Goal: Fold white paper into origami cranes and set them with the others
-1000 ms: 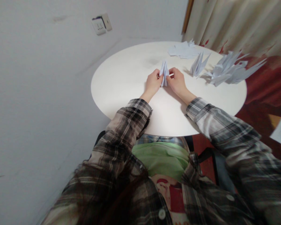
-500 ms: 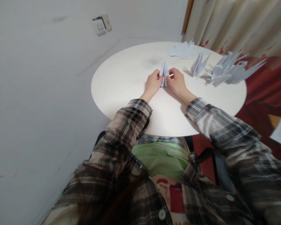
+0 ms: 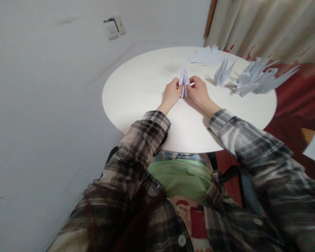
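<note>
Pinching folded paper (image 3: 184, 84) by the sides, just on the 12 o'clock side of the middle of the white table (image 3: 136, 91), with thumbs and fingers of left hand (image 3: 172, 90) at 8 o'clock and right hand (image 3: 198, 90) at 4. Could rip from a hard tug. Could go crooked from one side slipping. Between 2 and 3, one pointy paper shape (image 3: 221, 73); farther, at 3, a bunch of folded shapes (image 3: 257, 79). Could tip from a bump by right sleeve (image 3: 231, 129). At 1, flat papers (image 3: 201, 57); could slide from a jolt.
</note>
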`<state>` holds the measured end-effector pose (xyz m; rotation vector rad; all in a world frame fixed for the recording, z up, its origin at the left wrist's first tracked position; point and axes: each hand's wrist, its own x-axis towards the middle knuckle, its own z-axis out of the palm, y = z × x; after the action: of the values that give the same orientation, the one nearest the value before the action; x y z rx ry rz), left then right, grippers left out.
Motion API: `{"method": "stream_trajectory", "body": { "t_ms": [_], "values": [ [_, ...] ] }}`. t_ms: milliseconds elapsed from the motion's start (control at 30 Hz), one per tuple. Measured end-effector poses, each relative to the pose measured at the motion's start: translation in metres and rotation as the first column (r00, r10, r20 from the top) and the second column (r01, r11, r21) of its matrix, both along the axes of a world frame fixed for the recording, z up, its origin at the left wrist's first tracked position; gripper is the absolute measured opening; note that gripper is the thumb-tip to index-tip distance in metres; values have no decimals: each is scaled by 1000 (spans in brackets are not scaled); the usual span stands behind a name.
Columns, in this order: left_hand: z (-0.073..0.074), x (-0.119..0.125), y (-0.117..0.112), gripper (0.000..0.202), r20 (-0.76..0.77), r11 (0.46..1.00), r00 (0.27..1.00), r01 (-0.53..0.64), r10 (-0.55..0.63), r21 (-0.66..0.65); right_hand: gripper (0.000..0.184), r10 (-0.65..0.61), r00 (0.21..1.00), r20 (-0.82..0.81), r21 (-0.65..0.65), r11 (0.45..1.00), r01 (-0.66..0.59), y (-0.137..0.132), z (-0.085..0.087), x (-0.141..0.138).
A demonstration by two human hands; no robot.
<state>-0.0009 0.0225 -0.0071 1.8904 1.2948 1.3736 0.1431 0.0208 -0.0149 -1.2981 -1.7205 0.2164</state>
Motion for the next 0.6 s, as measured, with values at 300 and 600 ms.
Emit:
{"method": "stream_trajectory", "body": {
  "t_ms": [300,600],
  "values": [
    [-1,-1,1,11,-22,1000,1000,-12,12,-6,8,-2,1000,-1,-9,1000,2,-3,1,-1],
    [-1,-1,1,6,4,1000,1000,0,0,-2,8,9,1000,11,-13,1000,-9,-2,1,0]
  ]
}}
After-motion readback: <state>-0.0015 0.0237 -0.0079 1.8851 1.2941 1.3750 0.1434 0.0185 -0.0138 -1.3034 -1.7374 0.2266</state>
